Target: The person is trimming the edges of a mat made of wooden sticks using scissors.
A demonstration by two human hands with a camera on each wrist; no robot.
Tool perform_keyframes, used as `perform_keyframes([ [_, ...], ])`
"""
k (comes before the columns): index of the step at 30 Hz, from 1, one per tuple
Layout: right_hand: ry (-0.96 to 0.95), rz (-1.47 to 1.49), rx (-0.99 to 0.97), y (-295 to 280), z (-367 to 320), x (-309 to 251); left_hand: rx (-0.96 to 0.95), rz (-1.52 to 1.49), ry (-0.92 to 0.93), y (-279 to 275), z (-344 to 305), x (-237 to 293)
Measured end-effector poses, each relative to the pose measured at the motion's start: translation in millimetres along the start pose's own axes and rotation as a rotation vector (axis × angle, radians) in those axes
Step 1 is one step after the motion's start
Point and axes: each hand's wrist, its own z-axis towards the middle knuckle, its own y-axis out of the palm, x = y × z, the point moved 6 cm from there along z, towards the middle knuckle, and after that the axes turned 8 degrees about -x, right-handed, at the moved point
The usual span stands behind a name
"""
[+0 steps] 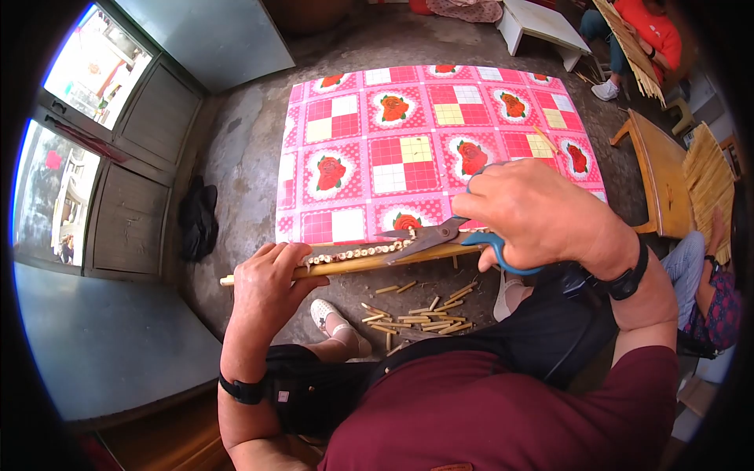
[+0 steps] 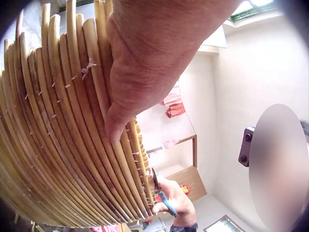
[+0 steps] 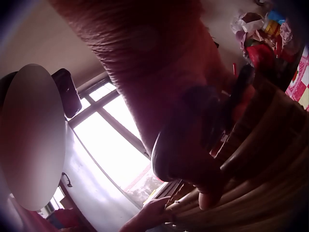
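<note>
A mat of tan stalks (image 2: 72, 125) tied with thin white thread fills the left wrist view; in the head view its edge (image 1: 353, 265) shows as a row of pale cut ends. My left hand (image 1: 267, 286) grips that edge at its left end, thumb (image 2: 116, 126) along the outer stalks. In my right hand (image 1: 542, 212) are scissors (image 1: 448, 231) with blue handles, fingers and thumb through the loops, the blades apart at the row of ends. The right wrist view shows the right hand (image 3: 188, 145) dark against the stalks (image 3: 270, 140).
A table with a pink rose-patterned cloth (image 1: 400, 188) stands beyond the mat. Short cut stalk pieces (image 1: 424, 318) lie on the floor near a white shoe (image 1: 322, 312). At right are a wooden table (image 1: 664, 173) and a person in red (image 1: 656, 35) holding another mat (image 1: 628, 55).
</note>
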Motion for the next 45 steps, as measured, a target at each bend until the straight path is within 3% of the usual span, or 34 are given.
perform_keyframes([
  [11,0.060,0.095,-0.130,5,8,0,-0.032,-0.012,-0.020,1,-2,-1],
  [20,-0.038,0.023,-0.051,3,7,-3,-0.034,-0.005,-0.011,1,-2,0],
  [35,-0.015,-0.038,-0.009,2,6,-7,-0.003,0.007,0.004,0,0,1],
  [41,0.001,0.056,-0.119,6,25,-31,0.052,-0.006,0.110,10,4,20],
  [45,0.021,0.040,0.138,-7,16,-18,0.036,0.000,0.022,11,1,14],
])
